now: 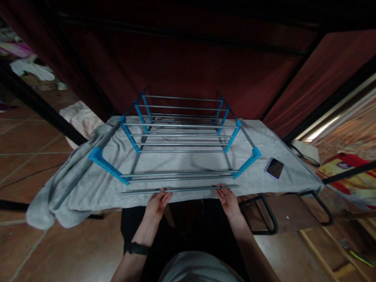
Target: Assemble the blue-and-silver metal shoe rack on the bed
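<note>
A thin grey metal rod [190, 189] lies crosswise near the front edge of the cloth-covered table. My left hand [158, 201] has its fingers closed around the rod left of its middle. Toward the rod's right end, my right hand [226, 199] grips it with fingers and thumb. Just beyond stands a rack frame [182, 126] of grey metal tubes joined by blue plastic brackets. Its nearest blue brackets, one at the left [107, 166] and one at the right [248, 163], have crossbars running between them.
A grey cloth [88, 192] covers the table and bunches up at the left. A phone [275, 168] lies on it at the right. Dark red panels [188, 66] rise behind the rack. A black metal chair frame [264, 213] and a red-yellow package [346, 176] are at the right.
</note>
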The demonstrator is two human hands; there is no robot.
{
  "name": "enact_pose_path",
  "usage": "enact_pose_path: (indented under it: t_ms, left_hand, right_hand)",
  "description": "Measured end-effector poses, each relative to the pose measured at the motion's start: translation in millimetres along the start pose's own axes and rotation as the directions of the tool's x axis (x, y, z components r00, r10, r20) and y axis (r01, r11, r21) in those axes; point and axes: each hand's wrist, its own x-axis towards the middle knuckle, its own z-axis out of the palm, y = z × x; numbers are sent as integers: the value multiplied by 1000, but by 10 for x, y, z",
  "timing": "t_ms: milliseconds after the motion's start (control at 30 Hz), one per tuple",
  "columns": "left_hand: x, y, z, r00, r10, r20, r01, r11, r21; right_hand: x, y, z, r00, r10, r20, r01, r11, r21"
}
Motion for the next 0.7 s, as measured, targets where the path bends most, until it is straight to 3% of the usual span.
enact_pose_path:
  t_ms: [200,333,500,600,700]
  left_hand:
    - [-225,-172,95,996,15,83,-16,1000,7]
    - [-452,-251,192,972,150,180,-162,985,55]
    - [-772,-287,348,885,300,356,-388,898,207]
    - [-932,-235,429,816,386,430,-530,796,291]
    - [-1057,-107,483,714,475,514,-687,617,384]
  right_hand:
    - [-110,98,93,999,35,1,-35,999,-21]
    - [-286,176,238,995,104,-6,-104,994,29]
    - [-638,285,497,963,258,77,-263,963,62]
    - [-854,311,651,885,421,201,-442,894,72]
    - [-1008,313,751,719,595,359,-625,780,-39]
